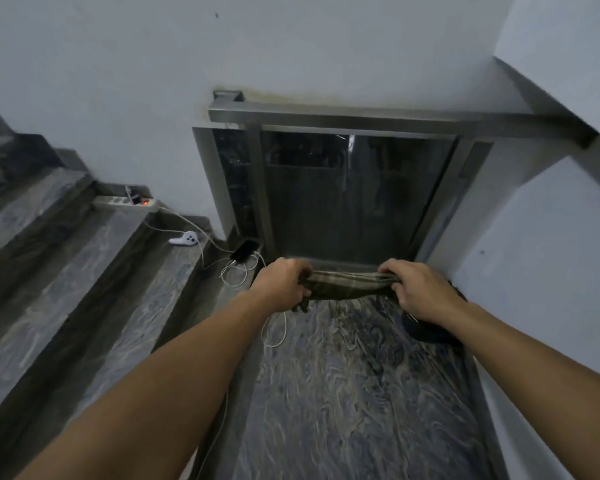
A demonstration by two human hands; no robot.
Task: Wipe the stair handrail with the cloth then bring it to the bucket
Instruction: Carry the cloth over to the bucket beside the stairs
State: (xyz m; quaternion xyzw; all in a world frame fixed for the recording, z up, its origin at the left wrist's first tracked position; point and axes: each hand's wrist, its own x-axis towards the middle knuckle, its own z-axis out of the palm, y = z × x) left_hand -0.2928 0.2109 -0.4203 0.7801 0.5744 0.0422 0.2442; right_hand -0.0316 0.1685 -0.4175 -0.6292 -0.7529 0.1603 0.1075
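Two hands: the left hand point(280, 282) and the right hand point(414, 289) reach out in front, well above the floor point(354, 393).
Fingers: both sets are curled tight, each one gripping an end of the cloth point(347, 285).
Cloth: it is a striped rag, bunched into a roll and pulled between the two hands, with a small tail hanging under the left hand.
How it feels: I think it is soft and light and will flop if let go. It may be wet, but I cannot tell.
Where to hold: the two ends look best, so the middle is free to rub.
Dark thing: something black sits low behind the right wrist point(430, 336). It could be the bucket, but most of it is hidden.
Wires: a white cable point(274, 336) lies on the floor near a phone point(245, 252), so feet could trip.
Handrail: the metal handrail point(361, 119) is farther off, by the wall, not touching the cloth.
Job: I think the wiping is not going on right now.
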